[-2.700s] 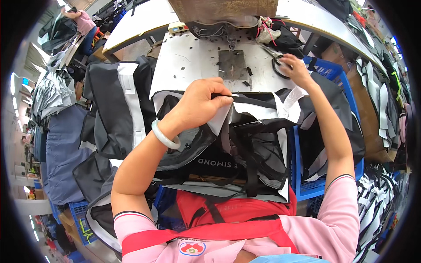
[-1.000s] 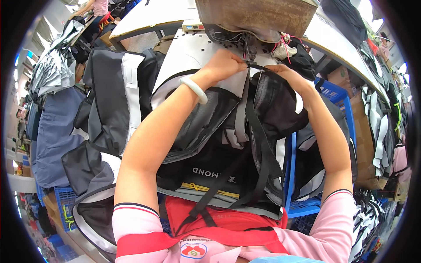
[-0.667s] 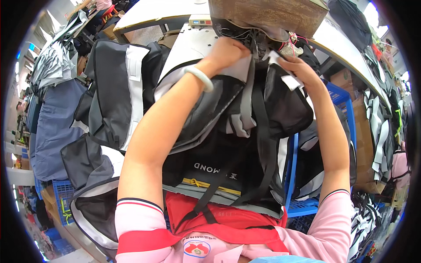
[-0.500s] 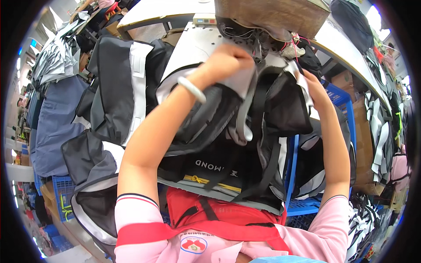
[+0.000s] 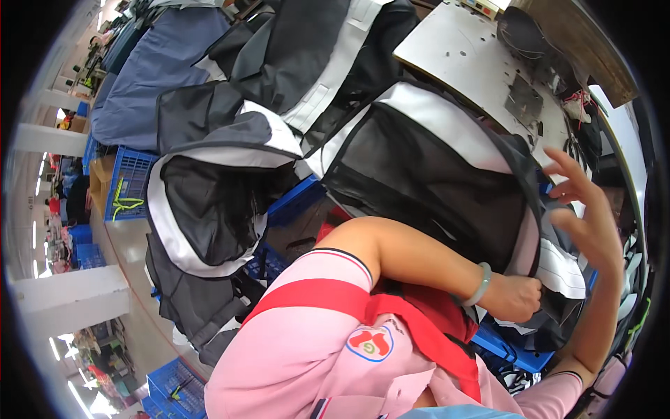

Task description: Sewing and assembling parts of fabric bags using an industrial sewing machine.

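A large sewn bag (image 5: 433, 171) in black fabric with white edging lies spread before me, its dark hollow side facing up. My left hand (image 5: 515, 297) reaches across my body and is closed in a fist at the bag's lower right edge. The fabric edge runs into this fist, though the fingertips are hidden. To the right, my right hand (image 5: 586, 216) is raised with its fingers spread and holds nothing. Between the hands, a white fabric flap (image 5: 562, 269) hangs beside the bag's edge.
A white worktable (image 5: 460, 52) with a dark machine (image 5: 551, 59) stands at the upper right. A second black-and-white bag piece (image 5: 209, 202) lies on the left, below stacked black panels (image 5: 300, 52). Blue crates (image 5: 129, 185) stand on the floor, and blue-grey cloth (image 5: 164, 73) lies behind.
The view has swung left. My left hand has come from the machine down to the bag's near edge. My right hand has let go of the fabric, and the bag is turned and spread wider.
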`<state>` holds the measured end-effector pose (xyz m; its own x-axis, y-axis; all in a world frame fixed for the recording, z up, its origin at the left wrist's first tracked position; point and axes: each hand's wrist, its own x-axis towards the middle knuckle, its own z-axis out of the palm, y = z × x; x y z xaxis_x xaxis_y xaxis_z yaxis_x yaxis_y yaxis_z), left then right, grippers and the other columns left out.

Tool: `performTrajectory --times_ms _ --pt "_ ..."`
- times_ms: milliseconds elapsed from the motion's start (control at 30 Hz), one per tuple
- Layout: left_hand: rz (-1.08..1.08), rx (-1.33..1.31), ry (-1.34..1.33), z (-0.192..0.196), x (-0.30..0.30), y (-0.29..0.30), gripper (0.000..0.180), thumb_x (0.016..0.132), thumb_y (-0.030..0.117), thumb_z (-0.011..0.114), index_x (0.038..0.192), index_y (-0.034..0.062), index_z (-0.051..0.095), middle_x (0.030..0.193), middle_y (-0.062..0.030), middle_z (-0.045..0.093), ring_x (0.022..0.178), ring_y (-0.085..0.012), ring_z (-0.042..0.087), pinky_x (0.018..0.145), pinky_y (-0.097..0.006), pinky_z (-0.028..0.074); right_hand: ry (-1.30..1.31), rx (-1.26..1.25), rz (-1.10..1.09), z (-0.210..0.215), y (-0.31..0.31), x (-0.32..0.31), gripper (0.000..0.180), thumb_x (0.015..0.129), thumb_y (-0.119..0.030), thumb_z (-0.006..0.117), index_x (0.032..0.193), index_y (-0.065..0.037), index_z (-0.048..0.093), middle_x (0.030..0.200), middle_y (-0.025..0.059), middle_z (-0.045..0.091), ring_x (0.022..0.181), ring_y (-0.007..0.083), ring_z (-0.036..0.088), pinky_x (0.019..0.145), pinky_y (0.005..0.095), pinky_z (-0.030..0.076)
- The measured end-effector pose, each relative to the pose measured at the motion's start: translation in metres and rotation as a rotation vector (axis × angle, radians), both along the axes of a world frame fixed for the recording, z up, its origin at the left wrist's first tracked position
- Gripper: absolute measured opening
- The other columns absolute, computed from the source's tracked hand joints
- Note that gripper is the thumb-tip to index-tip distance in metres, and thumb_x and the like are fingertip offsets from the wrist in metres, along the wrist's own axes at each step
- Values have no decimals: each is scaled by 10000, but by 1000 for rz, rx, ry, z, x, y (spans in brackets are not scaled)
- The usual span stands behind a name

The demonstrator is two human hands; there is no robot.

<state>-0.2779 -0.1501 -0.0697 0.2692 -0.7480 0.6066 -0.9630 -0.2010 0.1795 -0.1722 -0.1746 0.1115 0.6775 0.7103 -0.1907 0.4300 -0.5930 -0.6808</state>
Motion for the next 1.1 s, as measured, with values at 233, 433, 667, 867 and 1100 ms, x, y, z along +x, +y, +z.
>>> performTrajectory --times_ms 233,433,667,867,1100 --pt "-196 17 249 6 -38 36 108 696 157 655 741 80 717 891 -61 637 817 -271 616 785 -389 483 -347 -291 15 -36 23 -25 538 770 9 618 1269 -94 448 1005 285 619 950 489 570 787 526 443" --pt "598 -92 398 27 -47 259 149 763 25 598 901 47 648 848 -126 602 836 -314 598 717 -404 487 -227 -254 -155 -48 -25 -24 523 799 -8 612 1281 -107 437 903 268 607 836 445 590 769 448 470" --pt "1161 1093 213 -40 -64 423 144 791 90 569 896 81 667 923 -109 618 929 -272 588 836 -365 410 -202 -196 71 -16 -9 -47 709 806 -134 722 1437 -164 400 1240 169 574 1020 340 590 933 411 455" --pt "1073 981 217 -51 -68 443 99 805 134 589 842 138 681 828 -62 620 860 -221 612 783 -359 399 -746 -141 280 -36 -5 -90 491 699 -172 777 1157 -118 609 1208 81 578 1218 305 488 997 440 404" --pt "1091 851 267 -39 -51 437 107 781 147 631 853 139 710 821 -47 648 854 -218 619 792 -366 400 -573 -327 310 -192 -10 -137 717 722 -374 772 1346 -110 537 1381 125 506 1457 328 205 1153 431 212"
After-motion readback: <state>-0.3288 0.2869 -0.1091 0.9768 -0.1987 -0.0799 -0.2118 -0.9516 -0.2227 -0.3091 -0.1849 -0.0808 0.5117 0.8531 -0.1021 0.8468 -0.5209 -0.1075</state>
